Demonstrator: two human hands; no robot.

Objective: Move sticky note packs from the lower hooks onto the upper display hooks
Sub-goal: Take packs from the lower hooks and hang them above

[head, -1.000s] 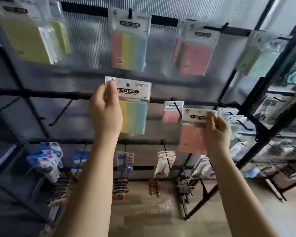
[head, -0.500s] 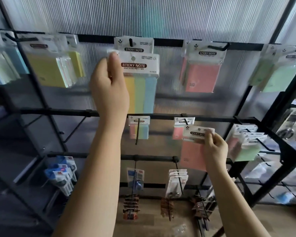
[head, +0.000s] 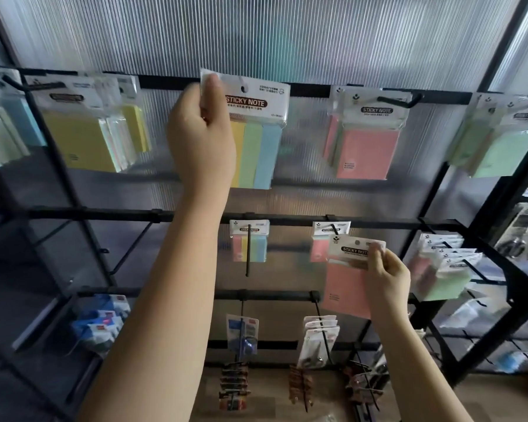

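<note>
gripping striped pack (head: 256, 129) at the top rail (head: 311, 90) and pink pack (head: 345, 284) lower, both hands (head: 201, 141) work between hanging yellow packs (head: 83, 141).

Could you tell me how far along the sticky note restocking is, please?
Done: the upper pink pack already hangs. In hand: the left hand holds the striped pack at the top rail, and the right hand holds a pink pack. Left: the small striped pack on a lower hook.

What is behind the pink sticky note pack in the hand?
Behind the pink sticky note pack that the right hand pinches hangs a smaller pink pack, partly covered.
</note>
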